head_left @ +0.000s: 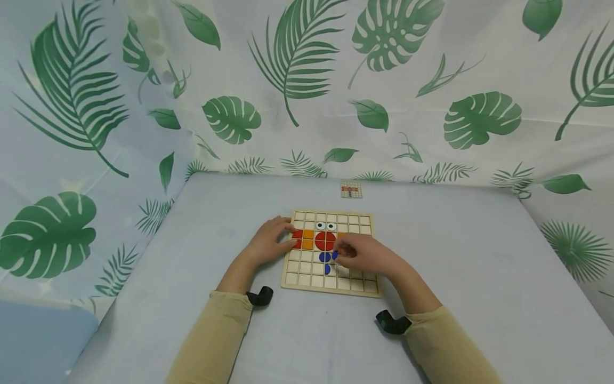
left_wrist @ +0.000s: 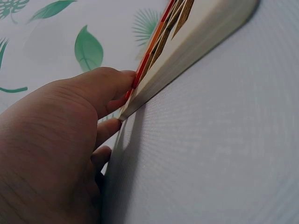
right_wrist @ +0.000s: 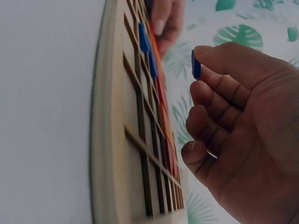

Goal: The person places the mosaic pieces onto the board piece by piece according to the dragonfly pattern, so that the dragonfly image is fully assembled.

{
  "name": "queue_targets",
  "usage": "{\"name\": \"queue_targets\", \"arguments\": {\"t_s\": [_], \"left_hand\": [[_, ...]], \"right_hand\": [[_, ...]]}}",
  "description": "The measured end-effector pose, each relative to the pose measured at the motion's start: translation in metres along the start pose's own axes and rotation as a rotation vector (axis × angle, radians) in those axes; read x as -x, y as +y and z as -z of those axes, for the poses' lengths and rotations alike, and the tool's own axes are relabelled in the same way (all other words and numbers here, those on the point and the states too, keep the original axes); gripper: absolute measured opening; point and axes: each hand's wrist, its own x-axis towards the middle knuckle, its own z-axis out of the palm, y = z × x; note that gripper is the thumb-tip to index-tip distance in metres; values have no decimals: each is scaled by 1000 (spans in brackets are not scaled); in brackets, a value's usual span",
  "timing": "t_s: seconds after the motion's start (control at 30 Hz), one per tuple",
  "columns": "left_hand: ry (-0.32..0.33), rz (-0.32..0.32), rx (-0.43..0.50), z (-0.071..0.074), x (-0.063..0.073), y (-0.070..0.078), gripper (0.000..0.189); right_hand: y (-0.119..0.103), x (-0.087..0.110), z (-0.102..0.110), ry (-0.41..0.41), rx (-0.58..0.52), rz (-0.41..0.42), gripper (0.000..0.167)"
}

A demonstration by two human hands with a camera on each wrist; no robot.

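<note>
A square wooden grid board (head_left: pixel 331 290) lies on the table. My left hand (head_left: pixel 266 241) rests at its left edge; in the left wrist view, the thumb touches a red tile (left_wrist: pixel 145 65) and other fingertips meet the board's side. Over the board, my right hand (head_left: pixel 369 255) pinches a small blue tile (right_wrist: pixel 196 64) between thumb and index finger, its other fingers curled. That tile is held apart from the grid. Set in the board are two eye tiles (head_left: pixel 326 226), a red circle (head_left: pixel 322 241), orange tiles (head_left: pixel 308 239) and blue pieces (head_left: pixel 324 257). My right hand hides part of the right side.
A small pattern card (head_left: pixel 352 190) lies behind the board, showing a similar grid picture. Leaf-printed cloth (head_left: pixel 307 133) hangs at the back and sides of the white-covered table (head_left: pixel 455 240). Dark wrist-worn devices (head_left: pixel 393 322) sit by both cuffs.
</note>
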Motion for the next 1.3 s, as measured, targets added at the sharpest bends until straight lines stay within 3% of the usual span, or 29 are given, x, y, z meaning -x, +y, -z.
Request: {"name": "queue_targets", "arguments": {"t_s": [0.47, 1.3], "left_hand": [[-4, 0, 4, 1, 0, 1, 34], [-10, 14, -1, 2, 0, 1, 35]], "right_hand": [[-15, -12, -28, -54, 73, -16, 16], [-19, -13, -31, -79, 88, -30, 12]]}}
